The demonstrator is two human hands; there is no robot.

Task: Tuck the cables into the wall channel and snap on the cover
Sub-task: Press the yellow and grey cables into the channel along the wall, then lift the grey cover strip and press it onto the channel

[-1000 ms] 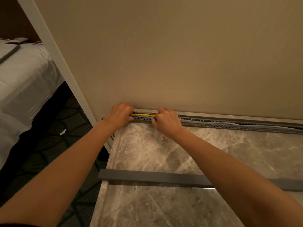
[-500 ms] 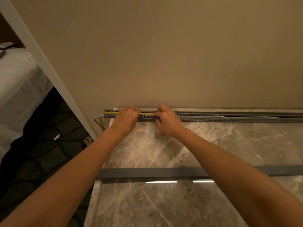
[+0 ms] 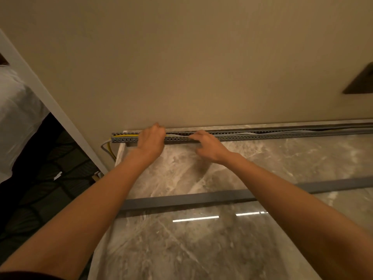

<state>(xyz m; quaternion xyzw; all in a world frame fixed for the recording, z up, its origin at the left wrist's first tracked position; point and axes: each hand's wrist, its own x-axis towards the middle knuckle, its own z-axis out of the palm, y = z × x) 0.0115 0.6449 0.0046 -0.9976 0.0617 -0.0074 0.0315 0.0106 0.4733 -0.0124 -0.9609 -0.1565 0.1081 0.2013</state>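
A long grey slotted channel (image 3: 262,135) runs along the foot of the beige wall at the back edge of the marble top. A yellow cable (image 3: 126,135) and a white cable (image 3: 282,133) lie inside it; both hang out of its left end and curve down. My left hand (image 3: 151,141) rests on the channel near its left end, fingers curled over the cables. My right hand (image 3: 207,145) sits a little to the right, fingertips pressing on the channel's front wall. The flat grey cover strip (image 3: 181,201) lies loose across the marble, under my forearms.
The marble top (image 3: 181,249) ends at a left edge, with dark patterned carpet (image 3: 50,188) below. A white bed (image 3: 16,118) and a white door frame (image 3: 50,106) stand at the left. A dark fixture (image 3: 361,81) sticks out of the wall at the right.
Both hands have slid right along the channel and moved further apart. The channel's left end and the cable loop now show to the left of my left hand.
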